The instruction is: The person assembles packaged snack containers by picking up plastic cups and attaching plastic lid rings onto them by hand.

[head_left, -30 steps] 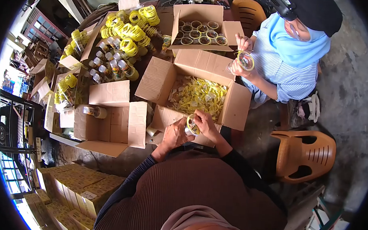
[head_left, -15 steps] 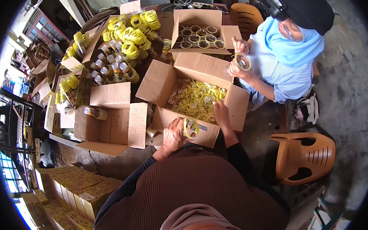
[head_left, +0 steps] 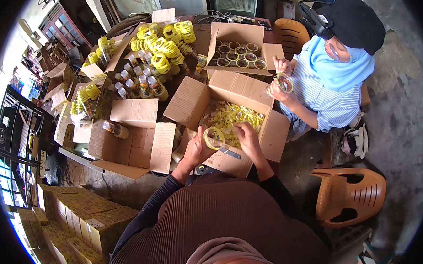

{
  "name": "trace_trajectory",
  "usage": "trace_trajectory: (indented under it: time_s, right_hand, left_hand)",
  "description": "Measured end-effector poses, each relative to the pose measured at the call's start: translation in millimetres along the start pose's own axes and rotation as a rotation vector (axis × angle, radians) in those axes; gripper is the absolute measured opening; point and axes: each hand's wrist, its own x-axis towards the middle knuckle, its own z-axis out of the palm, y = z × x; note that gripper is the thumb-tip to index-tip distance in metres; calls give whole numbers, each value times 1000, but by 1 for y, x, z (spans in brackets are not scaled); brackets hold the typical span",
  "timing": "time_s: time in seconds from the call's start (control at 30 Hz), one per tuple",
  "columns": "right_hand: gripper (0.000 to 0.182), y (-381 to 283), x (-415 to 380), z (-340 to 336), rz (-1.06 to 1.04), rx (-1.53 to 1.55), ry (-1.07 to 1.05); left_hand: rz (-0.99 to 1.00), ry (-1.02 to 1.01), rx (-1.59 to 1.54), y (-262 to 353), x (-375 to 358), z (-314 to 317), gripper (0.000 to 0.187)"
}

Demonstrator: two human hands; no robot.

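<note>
Concrete floor (head_left: pixel 405 128) flanks the tabletop (head_left: pixel 177 84), where the left grip (head_left: pixel 197 148) clamps a yellow-rimmed cup (head_left: pixel 214 138) at the near side of the open carton (head_left: pixel 274 135), and the right grip (head_left: pixel 250 140), above yellow scraps (head_left: pixel 236 115), shows indeterminate closure.

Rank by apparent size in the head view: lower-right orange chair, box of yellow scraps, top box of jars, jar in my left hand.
1. Box of yellow scraps
2. Lower-right orange chair and top box of jars, too alike to rank
3. Jar in your left hand

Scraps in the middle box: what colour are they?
Mostly yellow scraps, best seen in the head view.
</note>
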Motion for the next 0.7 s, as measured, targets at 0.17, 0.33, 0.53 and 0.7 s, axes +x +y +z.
trace_trajectory:
  time_s: [0.17, 0.33, 0.53, 0.7]
  right_hand:
    - [23, -68, 11, -6, -101, -180, -219]
    - [24, -52, 12, -5, -197, -324, -291]
    - [20, -60, 18, -17, -308, -324, -526]
    - [17, -43, 20, -18, -279, -181, -556]
  left_hand:
    - [207, -8, 94, 10, 6, 1, 71]
    - [179, -81, 67, 4, 6, 4, 78]
    - [80, -355, -220, -4, 14, 12, 79]
    - [151, -329, -244, -3, 12, 16, 49]
